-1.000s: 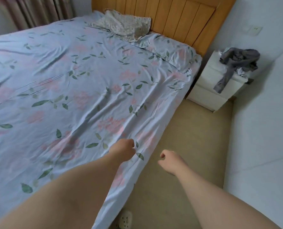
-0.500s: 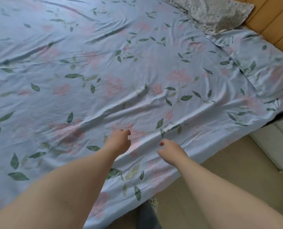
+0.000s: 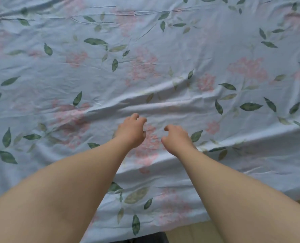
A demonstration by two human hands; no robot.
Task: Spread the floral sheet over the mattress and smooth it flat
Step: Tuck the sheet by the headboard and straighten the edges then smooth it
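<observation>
Head view, looking straight down: the floral sheet (image 3: 145,71) covers the bed from edge to edge, its near hem draped over the side by the floor (image 3: 194,232). Both arms reach out over it. The left hand (image 3: 130,131) sits just short of a long raised fold (image 3: 163,102) that runs across the sheet, roughly parallel to the near hem. Its fingers (image 3: 137,118) are loosely curled, palm down, gripping nothing. The right hand (image 3: 176,137) is just beside it, a touch nearer the hem, fingers also half-curled and empty. Whether either palm presses the cloth, I cannot tell.

So the fold lies directly beyond the fingertips, long axis crosswise to both forearms, and the left hand is the nearer one. My read: the coming stroke needs to push away from the hem across that ridge, hands then parting along it.

Against half a second ago, the view has swung away from the pillow and headboard, both now out of frame. The hands have reached further in from the hem, fingers opening slightly.
</observation>
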